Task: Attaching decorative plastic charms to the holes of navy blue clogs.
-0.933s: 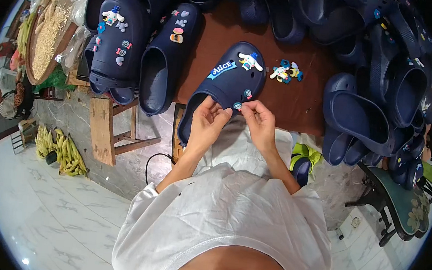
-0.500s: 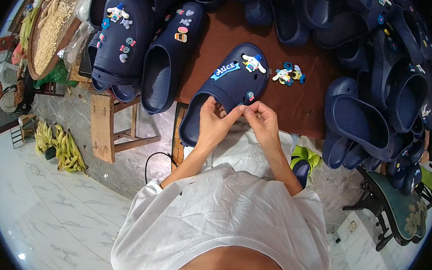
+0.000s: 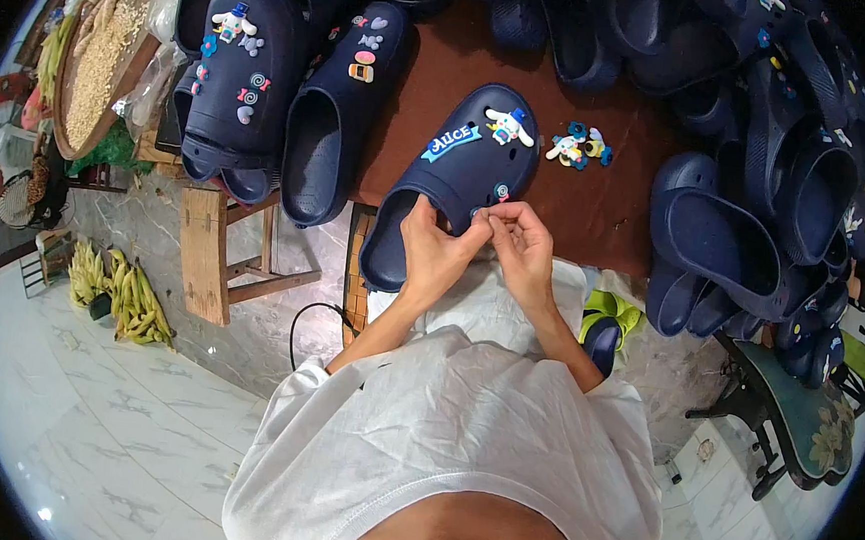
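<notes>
A navy foam clog lies on the brown tabletop, its toe pointing away and slightly right. My left hand grips its near side, fingers tucked into the foot opening and thumb outside. Close by, my right hand pinches at the same side edge, thumb and forefinger together; whatever is between them is too small to make out. On the clog's upper sit a white long-eared character charm, a blue banner charm and a small swirl candy charm. Several loose charms lie in a heap right of the toe.
A charm-covered clog stands at the left beside another navy clog. More navy clogs are piled at the right and far side. A wooden stool, corn cobs and a tray of pale kernels are at the left.
My right hand has shifted slightly left and its fingertips have moved closer to the left thumb at the clog's edge. The clog stays in place.
</notes>
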A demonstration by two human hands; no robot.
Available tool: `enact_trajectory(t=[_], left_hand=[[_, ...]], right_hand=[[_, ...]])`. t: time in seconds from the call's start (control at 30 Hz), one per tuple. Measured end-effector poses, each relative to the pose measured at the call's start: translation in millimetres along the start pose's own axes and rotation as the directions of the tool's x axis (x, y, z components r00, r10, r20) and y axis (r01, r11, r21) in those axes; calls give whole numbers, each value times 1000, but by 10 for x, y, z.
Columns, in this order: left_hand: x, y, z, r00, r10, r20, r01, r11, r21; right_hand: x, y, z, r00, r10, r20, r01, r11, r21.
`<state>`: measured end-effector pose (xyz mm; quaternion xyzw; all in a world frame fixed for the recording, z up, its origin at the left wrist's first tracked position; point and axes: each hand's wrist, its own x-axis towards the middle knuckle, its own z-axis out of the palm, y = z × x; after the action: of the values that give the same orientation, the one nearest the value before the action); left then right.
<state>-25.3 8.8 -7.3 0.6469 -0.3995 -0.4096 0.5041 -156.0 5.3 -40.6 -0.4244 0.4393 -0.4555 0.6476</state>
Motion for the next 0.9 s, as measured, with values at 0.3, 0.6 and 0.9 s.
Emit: enact_trajectory(t=[0.3,0.6,0.9], left_hand=[[5,40,22,1000,23,6,-24,997,73],[113,127,-91,942,-275,194,333,847,-415],[198,90,-277,864,-298,407,504,515,-693]], right_hand=[[46,-144,-122,971,-179,-159,137,961,-241],[697,-600,-126,829,-540,144,398,390,-831],[1136,-711,17,791,-410,454,567,215,-795]])
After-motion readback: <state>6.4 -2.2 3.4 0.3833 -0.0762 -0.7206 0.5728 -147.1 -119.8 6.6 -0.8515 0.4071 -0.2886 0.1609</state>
